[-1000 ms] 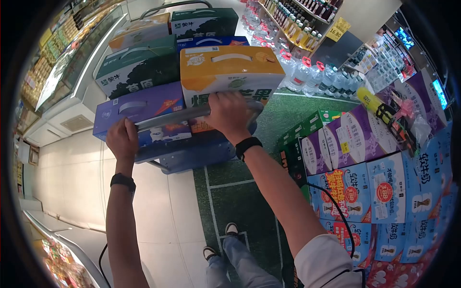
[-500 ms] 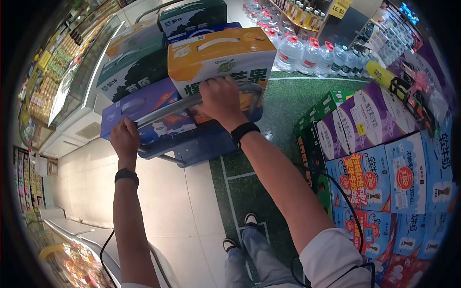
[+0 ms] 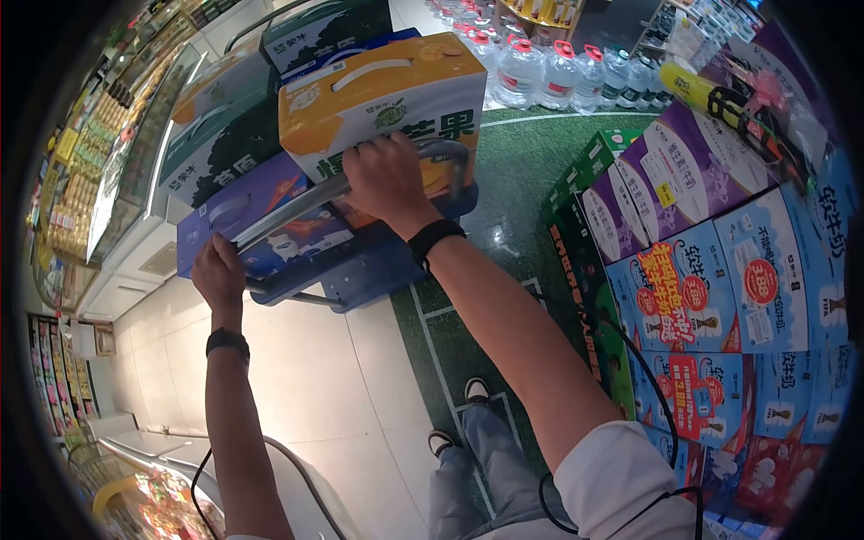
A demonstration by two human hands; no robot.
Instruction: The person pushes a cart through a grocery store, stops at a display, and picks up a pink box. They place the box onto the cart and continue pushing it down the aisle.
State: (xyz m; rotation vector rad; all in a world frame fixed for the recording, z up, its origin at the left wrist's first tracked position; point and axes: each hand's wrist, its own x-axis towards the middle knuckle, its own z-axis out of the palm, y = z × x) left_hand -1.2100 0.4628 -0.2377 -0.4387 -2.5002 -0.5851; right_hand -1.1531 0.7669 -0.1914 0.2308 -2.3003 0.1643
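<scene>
Both hands are wrapped around the metal handle of a blue platform cart. My left hand grips its left end, and my right hand grips farther right, in front of a yellow carton. Carried on the cart are that yellow carton with a white carry strap, a purple-blue carton below and left of it, dark green cartons, and others behind. The right hand hides part of the yellow carton's front.
On the right rises a stack of purple cartons and blue cartons. Large water bottles line the back. A glass-fronted display counter runs along the left. Green matting with white lines meets pale tiles.
My view has turned slightly, so the cart, its cartons and the water bottles sit farther left in the picture. Both hands keep their hold on the handle.
</scene>
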